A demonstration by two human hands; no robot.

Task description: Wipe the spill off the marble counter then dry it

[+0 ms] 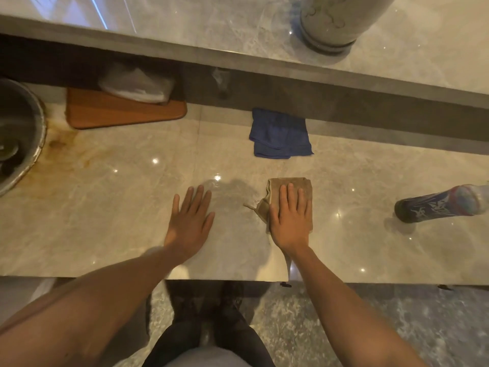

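Observation:
My right hand (pixel 290 218) lies flat, fingers together, pressing a folded tan cloth (pixel 289 182) onto the marble counter (pixel 119 207). A wet, shiny patch of spill (pixel 232 192) sits just left of that cloth. My left hand (pixel 189 219) rests palm down on the bare marble left of the wet patch, fingers spread, holding nothing. A folded blue cloth (pixel 280 133) lies untouched farther back, near the dark back ledge.
A dark printed bottle (pixel 439 203) lies on its side at the right. A metal basin (pixel 18 136) sits at the far left beside a brownish stain. A wooden board (pixel 124 112) carries a white bag. A large vase (pixel 336 22) stands on the upper ledge.

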